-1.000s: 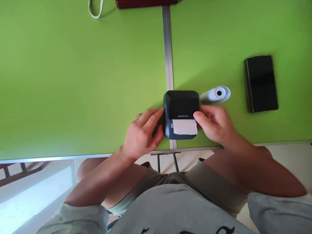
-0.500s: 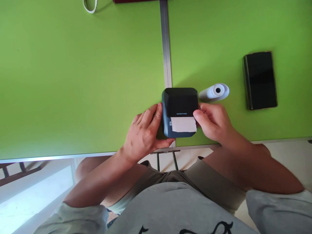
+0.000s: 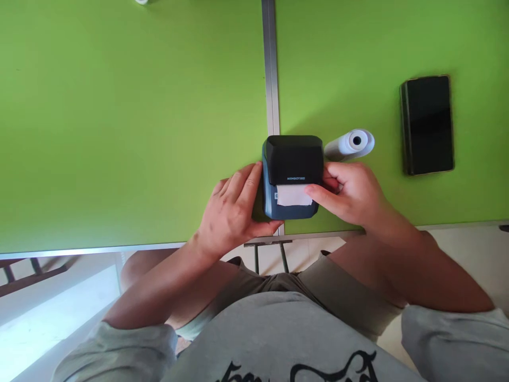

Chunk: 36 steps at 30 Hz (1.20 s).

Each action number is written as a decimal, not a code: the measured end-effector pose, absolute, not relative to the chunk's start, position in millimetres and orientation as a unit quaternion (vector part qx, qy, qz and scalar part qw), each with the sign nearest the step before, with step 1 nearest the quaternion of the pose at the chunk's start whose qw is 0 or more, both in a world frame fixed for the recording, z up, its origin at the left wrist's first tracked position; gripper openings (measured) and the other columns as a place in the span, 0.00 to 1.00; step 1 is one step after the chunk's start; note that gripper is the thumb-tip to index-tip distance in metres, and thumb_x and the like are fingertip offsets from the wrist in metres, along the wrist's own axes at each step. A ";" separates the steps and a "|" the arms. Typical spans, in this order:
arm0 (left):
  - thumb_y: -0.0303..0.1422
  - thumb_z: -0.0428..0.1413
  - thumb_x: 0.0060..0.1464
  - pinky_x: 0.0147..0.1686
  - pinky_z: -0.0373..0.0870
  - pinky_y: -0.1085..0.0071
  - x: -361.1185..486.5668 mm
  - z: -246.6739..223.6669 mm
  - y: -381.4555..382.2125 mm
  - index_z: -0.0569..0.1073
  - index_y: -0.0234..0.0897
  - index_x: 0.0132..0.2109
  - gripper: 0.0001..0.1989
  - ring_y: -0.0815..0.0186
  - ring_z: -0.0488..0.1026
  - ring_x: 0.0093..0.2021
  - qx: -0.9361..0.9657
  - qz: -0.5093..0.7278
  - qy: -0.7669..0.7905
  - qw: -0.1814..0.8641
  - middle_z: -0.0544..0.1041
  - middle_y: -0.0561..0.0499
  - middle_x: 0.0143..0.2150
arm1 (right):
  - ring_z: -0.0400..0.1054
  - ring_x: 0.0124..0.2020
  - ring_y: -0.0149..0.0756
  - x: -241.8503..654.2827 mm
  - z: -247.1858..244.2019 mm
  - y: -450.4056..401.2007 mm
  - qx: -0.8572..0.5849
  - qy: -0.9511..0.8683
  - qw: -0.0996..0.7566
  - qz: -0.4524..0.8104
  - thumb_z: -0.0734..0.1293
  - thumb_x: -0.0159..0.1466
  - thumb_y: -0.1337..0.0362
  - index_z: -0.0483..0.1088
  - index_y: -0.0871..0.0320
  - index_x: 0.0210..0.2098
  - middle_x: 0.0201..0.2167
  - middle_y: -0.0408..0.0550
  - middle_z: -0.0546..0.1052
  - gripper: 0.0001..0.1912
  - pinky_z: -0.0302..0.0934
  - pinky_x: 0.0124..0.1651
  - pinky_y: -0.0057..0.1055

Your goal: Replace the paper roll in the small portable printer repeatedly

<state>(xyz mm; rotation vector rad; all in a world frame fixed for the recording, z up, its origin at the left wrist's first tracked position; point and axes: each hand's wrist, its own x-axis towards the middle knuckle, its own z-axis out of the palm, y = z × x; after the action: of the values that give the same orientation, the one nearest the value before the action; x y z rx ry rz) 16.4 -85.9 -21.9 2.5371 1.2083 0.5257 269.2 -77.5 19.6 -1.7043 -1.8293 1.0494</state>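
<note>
A dark blue label printer (image 3: 294, 159) with a black lid stands near the table's front edge. A short strip of white paper (image 3: 292, 195) sticks out from under the lid, with a torn-looking end. My left hand (image 3: 233, 209) grips the printer's left side, fingers along the wall and thumb at the front corner. On the right side, my right hand (image 3: 350, 193) holds the printer with bent fingers, and its thumb lies over the right end of the paper strip. Behind that hand lies a white paper roll (image 3: 348, 144) with a black core, its outer layer loose.
A black phone-like device (image 3: 427, 126) lies on the green table (image 3: 139, 116) at the right. A metal strip (image 3: 270, 69) divides the tabletop behind the printer. Part of a white object (image 3: 141, 1) shows at the top left edge.
My right thumb has moved left from the printer's right edge onto the paper strip. The view has shifted slightly. My left hand keeps its grip.
</note>
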 end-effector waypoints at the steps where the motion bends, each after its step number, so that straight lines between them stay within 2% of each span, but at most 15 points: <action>1: 0.64 0.52 0.61 0.55 0.72 0.58 16.6 -22.1 -85.7 0.58 0.27 0.73 0.50 0.48 0.76 0.62 0.876 0.185 0.423 0.143 0.74 0.30 0.64 | 0.46 0.19 0.25 268.7 22.2 -77.3 -0.616 -0.657 0.216 0.378 0.69 0.59 0.48 0.51 0.53 0.19 0.16 0.36 0.53 0.26 0.41 0.22 0.30; 5: 0.67 0.50 0.61 0.54 0.72 0.59 16.9 -24.3 -84.7 0.59 0.27 0.72 0.51 0.50 0.77 0.60 0.873 0.196 0.425 0.138 0.76 0.32 0.63 | 0.46 0.18 0.24 263.9 34.1 -78.4 -0.633 -0.621 0.260 0.383 0.72 0.59 0.56 0.48 0.52 0.21 0.15 0.34 0.52 0.27 0.41 0.21 0.29; 7: 0.68 0.47 0.61 0.54 0.72 0.59 16.6 -24.4 -84.1 0.60 0.26 0.71 0.51 0.50 0.77 0.60 0.875 0.199 0.420 0.137 0.76 0.32 0.62 | 0.51 0.16 0.24 260.5 38.9 -79.1 -0.635 -0.595 0.304 0.387 0.73 0.60 0.58 0.50 0.52 0.22 0.15 0.34 0.56 0.26 0.45 0.20 0.28; 10: 0.69 0.43 0.62 0.55 0.71 0.58 15.5 -22.2 -83.2 0.60 0.25 0.71 0.52 0.49 0.76 0.61 0.877 0.200 0.410 0.149 0.75 0.31 0.63 | 0.65 0.16 0.28 255.5 42.0 -77.9 -0.610 -0.572 0.391 0.383 0.74 0.63 0.58 0.55 0.51 0.26 0.17 0.35 0.65 0.22 0.52 0.18 0.28; 13: 0.66 0.39 0.66 0.54 0.71 0.58 14.0 -19.5 -82.4 0.57 0.25 0.72 0.49 0.49 0.76 0.61 0.879 0.200 0.406 0.154 0.75 0.31 0.63 | 0.76 0.26 0.33 252.3 41.6 -72.0 -0.585 -0.588 0.454 0.324 0.72 0.67 0.58 0.61 0.51 0.30 0.23 0.38 0.74 0.16 0.56 0.20 0.27; 16: 0.62 0.41 0.68 0.53 0.71 0.59 13.1 -17.8 -81.7 0.54 0.27 0.74 0.46 0.51 0.76 0.60 0.880 0.203 0.402 0.152 0.76 0.33 0.63 | 0.75 0.27 0.30 250.4 40.9 -63.1 -0.569 -0.641 0.459 0.232 0.70 0.68 0.61 0.65 0.52 0.33 0.33 0.41 0.82 0.10 0.58 0.23 0.28; 18: 0.61 0.42 0.69 0.53 0.71 0.60 13.0 -17.1 -81.4 0.53 0.30 0.75 0.44 0.52 0.76 0.60 0.881 0.203 0.398 0.155 0.75 0.34 0.63 | 0.71 0.23 0.29 248.6 42.0 -58.1 -0.575 -0.705 0.382 0.166 0.70 0.66 0.64 0.69 0.53 0.33 0.33 0.41 0.83 0.06 0.58 0.27 0.31; 21: 0.60 0.43 0.69 0.53 0.72 0.61 13.3 -16.2 -81.3 0.54 0.32 0.75 0.42 0.53 0.76 0.60 0.880 0.207 0.395 0.163 0.75 0.34 0.64 | 0.71 0.25 0.35 244.3 46.6 -55.2 -0.621 -0.762 0.167 0.079 0.68 0.66 0.65 0.75 0.54 0.36 0.26 0.43 0.81 0.04 0.53 0.30 0.34; 24: 0.60 0.44 0.69 0.53 0.72 0.60 13.7 -16.3 -81.5 0.55 0.32 0.74 0.42 0.53 0.76 0.61 0.878 0.213 0.395 0.168 0.75 0.34 0.64 | 0.73 0.30 0.39 240.6 53.5 -56.7 -0.627 -0.775 0.028 0.067 0.66 0.69 0.64 0.78 0.54 0.42 0.33 0.48 0.83 0.08 0.50 0.31 0.33; 26: 0.60 0.43 0.69 0.53 0.72 0.60 13.9 -16.8 -81.6 0.56 0.31 0.74 0.42 0.53 0.76 0.60 0.878 0.217 0.394 0.164 0.75 0.34 0.64 | 0.74 0.31 0.40 239.5 57.8 -57.4 -0.610 -0.788 -0.014 0.080 0.66 0.69 0.64 0.77 0.54 0.47 0.37 0.49 0.83 0.10 0.51 0.32 0.33; 32: 0.60 0.45 0.69 0.51 0.72 0.60 13.8 -17.2 -80.5 0.57 0.30 0.73 0.42 0.52 0.76 0.59 0.878 0.221 0.394 0.159 0.76 0.34 0.62 | 0.73 0.28 0.39 237.2 65.2 -52.4 -0.574 -0.809 -0.083 0.099 0.62 0.70 0.68 0.73 0.53 0.55 0.33 0.49 0.82 0.16 0.50 0.30 0.33; 36: 0.59 0.45 0.69 0.51 0.72 0.60 14.3 -15.6 -78.8 0.57 0.30 0.73 0.41 0.52 0.76 0.58 0.878 0.219 0.393 0.162 0.76 0.35 0.62 | 0.76 0.32 0.41 234.7 66.9 -49.3 -0.569 -0.808 -0.093 0.124 0.59 0.72 0.69 0.72 0.52 0.58 0.41 0.50 0.84 0.18 0.51 0.30 0.34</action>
<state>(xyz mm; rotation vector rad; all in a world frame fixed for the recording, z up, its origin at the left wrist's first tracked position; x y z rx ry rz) 14.3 -78.8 -15.6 2.5066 1.1206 0.6255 234.7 -49.3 66.9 -1.9022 -2.6988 0.4131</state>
